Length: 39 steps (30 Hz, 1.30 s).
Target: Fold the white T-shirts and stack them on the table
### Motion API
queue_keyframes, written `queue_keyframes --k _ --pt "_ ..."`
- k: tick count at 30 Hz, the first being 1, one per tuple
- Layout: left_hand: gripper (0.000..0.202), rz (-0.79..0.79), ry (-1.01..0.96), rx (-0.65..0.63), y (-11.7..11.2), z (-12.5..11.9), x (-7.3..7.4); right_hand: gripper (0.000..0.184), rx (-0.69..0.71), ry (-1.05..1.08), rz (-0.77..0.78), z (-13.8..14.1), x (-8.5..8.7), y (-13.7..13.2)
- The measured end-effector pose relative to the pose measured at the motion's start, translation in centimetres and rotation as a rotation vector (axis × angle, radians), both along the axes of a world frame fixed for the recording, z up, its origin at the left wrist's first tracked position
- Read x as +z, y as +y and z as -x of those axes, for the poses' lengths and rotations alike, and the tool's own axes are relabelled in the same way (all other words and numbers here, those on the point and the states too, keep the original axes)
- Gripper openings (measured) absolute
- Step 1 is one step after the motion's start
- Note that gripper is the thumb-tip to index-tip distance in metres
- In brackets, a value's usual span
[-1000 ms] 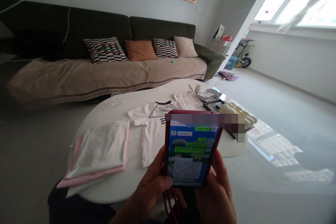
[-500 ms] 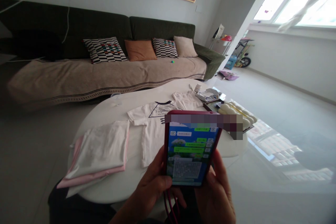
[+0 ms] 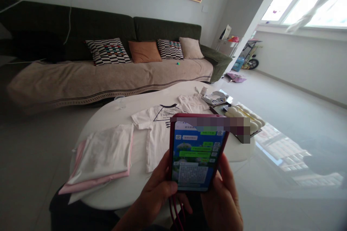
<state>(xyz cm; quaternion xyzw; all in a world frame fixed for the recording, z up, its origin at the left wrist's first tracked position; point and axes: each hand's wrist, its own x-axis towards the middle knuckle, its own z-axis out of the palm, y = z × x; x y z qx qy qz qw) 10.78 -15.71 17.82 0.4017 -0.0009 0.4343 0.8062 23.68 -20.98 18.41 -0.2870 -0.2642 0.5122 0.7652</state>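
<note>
A smartphone (image 3: 196,162) in a dark red case is held upright in front of me, its lit screen showing a chat with green and white bubbles. My left hand (image 3: 158,187) grips its lower left side, thumb by the bottom corner. Around the lower right edge, my right hand (image 3: 223,195) is closed, its fingers partly hidden behind the phone. A red strap (image 3: 176,214) dangles below. Behind the phone a white T-shirt (image 3: 154,137) with dark trim and lettering lies spread on the white table (image 3: 108,196). Folded white and pink clothes (image 3: 104,153) are stacked at the left.
Near the table's right edge sit a tray (image 3: 217,110), a bumpy cream-coloured item (image 3: 245,117) and a crumpled silvery packet (image 3: 215,97). A clear cup (image 3: 119,99) stands at the far left edge. Beyond is a green sofa (image 3: 168,29) with several cushions.
</note>
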Motion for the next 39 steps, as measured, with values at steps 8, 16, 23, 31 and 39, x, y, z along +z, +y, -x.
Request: queue_keyframes --k 8,16,23,31,39 --pt "0.066 -0.074 0.156 0.096 -0.6 -0.1 -0.7 0.035 -0.015 -0.028 0.006 0.1 0.1 0.0" --pt "0.080 -0.076 0.314 0.220 -1.3 -0.2 -0.8 0.035 -0.022 -0.045 -0.001 0.1 0.2 0.0" --pt "0.083 -0.080 0.345 0.262 -1.3 -0.2 -0.7 0.035 -0.035 -0.056 0.010 0.1 0.1 0.0" --pt "0.082 -0.080 0.344 0.246 -1.2 -0.1 -0.4 0.035 0.007 -0.003 -0.039 0.2 0.3 0.1" --pt "0.079 -0.083 0.314 0.213 -1.1 -0.1 -0.7 0.034 -0.014 -0.008 -0.030 0.3 0.5 0.0"
